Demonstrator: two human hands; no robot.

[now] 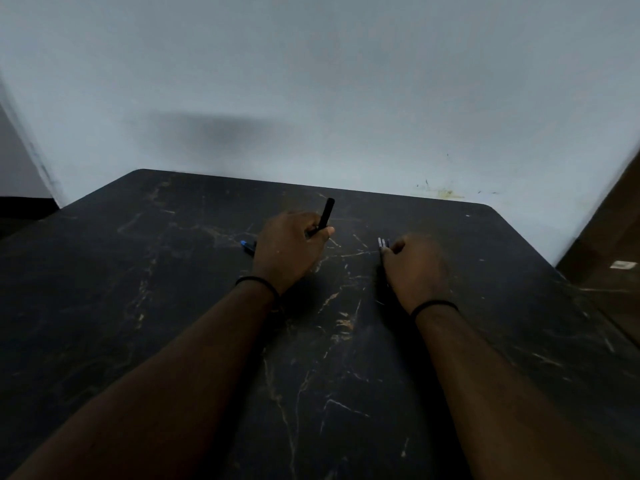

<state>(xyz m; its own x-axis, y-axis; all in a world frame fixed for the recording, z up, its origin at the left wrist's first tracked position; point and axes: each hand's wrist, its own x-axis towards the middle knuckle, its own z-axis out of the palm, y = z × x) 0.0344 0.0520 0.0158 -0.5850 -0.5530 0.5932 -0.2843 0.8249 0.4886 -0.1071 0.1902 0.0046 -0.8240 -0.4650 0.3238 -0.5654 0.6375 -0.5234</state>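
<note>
My left hand [289,249] grips a black pen [326,212] that sticks up and away from the fist, thumb laid along its lower part. A blue-tipped pen [246,244] lies on the table just left of that hand, partly hidden behind it. My right hand [414,268] is curled over a small bunch of pens [383,242]; only their pale and bluish ends show past the fingers. Both hands rest low over the black marble-patterned table [173,271].
A pale wall [311,81] stands right behind the table's far edge. A brown wooden surface [609,244] borders the table on the right, with a small white object [623,265] on it. A dark gap lies at the far left.
</note>
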